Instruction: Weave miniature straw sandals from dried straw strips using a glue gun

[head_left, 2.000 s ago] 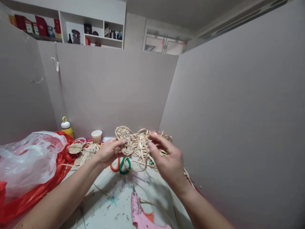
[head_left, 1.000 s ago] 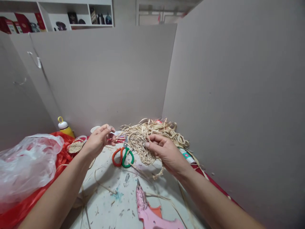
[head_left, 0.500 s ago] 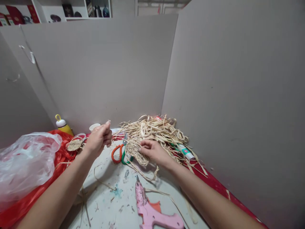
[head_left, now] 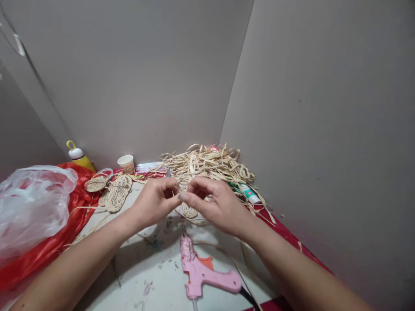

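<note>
My left hand [head_left: 152, 201] and my right hand [head_left: 218, 203] meet above the middle of the table. Both have thumb and fingers pinched, their tips almost touching; whatever lies between them is too small to make out. Just below and behind the fingertips is a braided straw coil [head_left: 189, 211], partly covered by my hands. Beyond them spreads a heap of loose raffia strips [head_left: 207, 166]. Only a bit of scissors blade [head_left: 168, 172] shows behind my left hand. A pink glue gun [head_left: 194, 270] lies nearer to me, its nozzle pointing away.
At left are a clear plastic bag [head_left: 35, 207], a red bag [head_left: 86, 190] and braided straw pieces [head_left: 118, 192]. A paper cup [head_left: 126, 164] and a yellow bottle [head_left: 81, 159] stand behind. A white-and-green tube [head_left: 249, 193] lies at right. Grey panels [head_left: 145, 86] enclose the table.
My left hand has come down and right to meet my right hand, whose fingers have left the coil and risen slightly. The view has tilted down, showing more of the glue gun.
</note>
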